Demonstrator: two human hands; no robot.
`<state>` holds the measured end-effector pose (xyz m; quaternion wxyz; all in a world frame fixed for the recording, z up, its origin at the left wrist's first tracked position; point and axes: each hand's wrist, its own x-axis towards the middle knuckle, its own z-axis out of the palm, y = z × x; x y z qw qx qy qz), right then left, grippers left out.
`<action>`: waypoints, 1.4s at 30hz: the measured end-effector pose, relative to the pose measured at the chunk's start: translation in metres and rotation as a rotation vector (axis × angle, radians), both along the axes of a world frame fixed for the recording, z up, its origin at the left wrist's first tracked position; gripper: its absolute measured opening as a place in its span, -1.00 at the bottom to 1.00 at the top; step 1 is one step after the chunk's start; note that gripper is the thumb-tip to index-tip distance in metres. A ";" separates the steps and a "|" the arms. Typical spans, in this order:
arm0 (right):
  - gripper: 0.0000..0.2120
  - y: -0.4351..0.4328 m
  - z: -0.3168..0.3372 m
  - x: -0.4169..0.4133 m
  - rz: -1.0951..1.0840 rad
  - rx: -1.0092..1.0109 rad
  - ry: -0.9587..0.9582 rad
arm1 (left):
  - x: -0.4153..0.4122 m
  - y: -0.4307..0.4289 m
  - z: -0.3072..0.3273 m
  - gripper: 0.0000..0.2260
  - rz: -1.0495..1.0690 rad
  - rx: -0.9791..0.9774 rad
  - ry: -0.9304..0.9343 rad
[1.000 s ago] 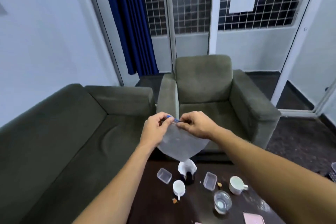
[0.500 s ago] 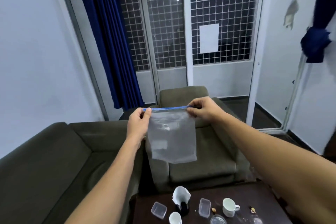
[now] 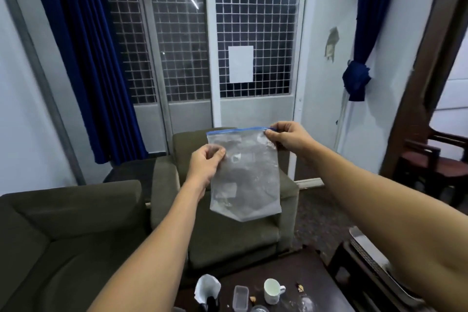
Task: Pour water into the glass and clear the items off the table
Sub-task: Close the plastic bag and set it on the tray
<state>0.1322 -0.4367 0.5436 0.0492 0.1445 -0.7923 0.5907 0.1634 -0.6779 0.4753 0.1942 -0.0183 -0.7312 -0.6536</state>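
Bag (image 3: 248, 177) held up in both my hands, mouth uppermost.
My right hand (image 3: 288, 135) pinches the blue zip strip (image 3: 235, 131) at the top right corner; my left hand (image 3: 206, 162) pinches the left edge, lower down. The long side hangs straight down from the right grip; the table (image 3: 316, 284) with its cup (image 3: 272, 291) lies well below, nearer me.

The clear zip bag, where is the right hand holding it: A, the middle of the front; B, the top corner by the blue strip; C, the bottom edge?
B: the right hand pinches the clear zip bag at its top corner, right at the end of the blue strip.
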 end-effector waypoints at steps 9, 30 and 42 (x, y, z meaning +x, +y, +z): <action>-0.83 0.111 0.014 -0.017 -0.081 0.211 0.004 | -0.038 0.115 -0.007 -0.91 -0.128 0.027 -0.029; -0.65 0.541 -0.224 -0.258 -0.132 0.245 -0.349 | -0.258 0.538 -0.230 -0.84 -0.150 0.121 -0.354; -0.86 0.603 -0.448 -0.371 -0.109 0.347 -0.409 | -0.340 0.614 -0.425 -0.85 -0.088 0.132 -0.578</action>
